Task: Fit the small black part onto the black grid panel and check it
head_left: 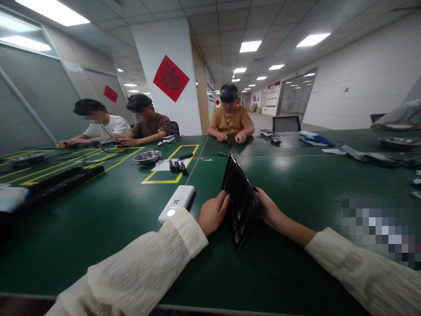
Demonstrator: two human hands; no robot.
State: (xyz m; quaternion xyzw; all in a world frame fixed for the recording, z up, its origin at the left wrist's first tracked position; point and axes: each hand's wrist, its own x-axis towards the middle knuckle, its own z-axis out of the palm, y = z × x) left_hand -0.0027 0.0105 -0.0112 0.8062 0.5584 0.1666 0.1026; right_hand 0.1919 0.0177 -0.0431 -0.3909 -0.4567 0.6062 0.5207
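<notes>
A flat black case (239, 202) stands tilted on edge above the green table, its dark inner face with rows of small shapes turned to the left. My left hand (214, 214) is closed at its near left side, the thumb pressed against that face. From the right, my right hand (267, 210) grips the opposite edge; its fingers are partly hidden behind the case. What the small shapes in the case are, I cannot make out. Just left of my left hand lies a white power bank (177, 202) marked 26.
Several black cylindrical parts (178, 167) lie on white paper near a metal bowl (148, 157). A long black tray (66, 186) is at the left. Blue-and-white packaging (316, 140) and plastic bags (368, 157) lie right. One person (231, 118) sits opposite, two others at the far left.
</notes>
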